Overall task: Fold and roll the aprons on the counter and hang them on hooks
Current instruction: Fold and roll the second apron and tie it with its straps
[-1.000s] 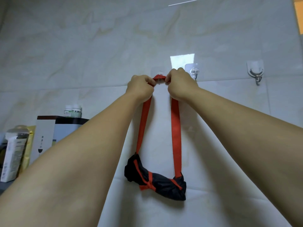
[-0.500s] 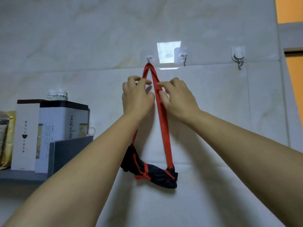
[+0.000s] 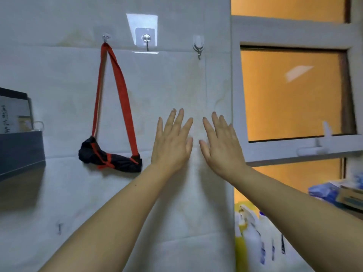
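Both spread wide, gripping nothing: left hand (image 3: 171, 142), right hand (image 3: 222, 146). Left of the fingers, rolled apron (image 3: 110, 158) hanging roughly level, strap (image 3: 125, 103) running up to hook (image 3: 106, 37).

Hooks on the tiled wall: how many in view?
3. Left hook holds the rolled apron by its red strap; middle hook and right hook are bare. A small dark fitting lower left may be a fourth; too blurred to tell.

Cut off at left edge: box (image 3: 11, 114), shelf (image 3: 19, 152). Blurred, lower right: bottles (image 3: 253, 238), blue packet (image 3: 324, 191); labels unreadable.
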The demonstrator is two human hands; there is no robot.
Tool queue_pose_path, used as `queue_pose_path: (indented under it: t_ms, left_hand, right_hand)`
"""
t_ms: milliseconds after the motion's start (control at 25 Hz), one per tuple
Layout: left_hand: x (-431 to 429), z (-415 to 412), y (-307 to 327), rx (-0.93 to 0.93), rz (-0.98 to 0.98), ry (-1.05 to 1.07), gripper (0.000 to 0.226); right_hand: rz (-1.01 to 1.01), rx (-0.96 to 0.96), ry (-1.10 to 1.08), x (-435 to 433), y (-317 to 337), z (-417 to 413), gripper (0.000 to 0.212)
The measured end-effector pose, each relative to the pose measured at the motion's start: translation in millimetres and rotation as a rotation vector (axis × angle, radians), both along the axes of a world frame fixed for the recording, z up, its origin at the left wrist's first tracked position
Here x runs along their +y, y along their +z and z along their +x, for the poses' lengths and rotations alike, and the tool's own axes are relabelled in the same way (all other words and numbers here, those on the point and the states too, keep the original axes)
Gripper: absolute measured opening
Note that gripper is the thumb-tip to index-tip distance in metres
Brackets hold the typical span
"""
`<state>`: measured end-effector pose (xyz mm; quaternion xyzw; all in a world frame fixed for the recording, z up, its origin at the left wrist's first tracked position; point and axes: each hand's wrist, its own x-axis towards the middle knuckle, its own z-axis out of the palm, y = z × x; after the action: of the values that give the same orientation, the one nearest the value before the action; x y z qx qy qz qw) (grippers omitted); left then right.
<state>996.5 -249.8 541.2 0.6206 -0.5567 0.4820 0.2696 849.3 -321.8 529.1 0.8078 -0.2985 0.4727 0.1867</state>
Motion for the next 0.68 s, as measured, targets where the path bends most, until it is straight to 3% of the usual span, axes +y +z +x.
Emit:
queue_pose_path:
  t_ms: [280, 680]
  left_hand:
    - [-10, -147, -105, 0.085, 0.151, -0.187, 0.059]
    - [3, -347, -154, 0.120, 0.277, -0.511, 0.059]
  right_hand:
    - [0.155, 0.122, -0.268, 22, -86, -162, 0.065]
    - [0.263, 0.122, -0.572, 78, -134, -366, 0.066]
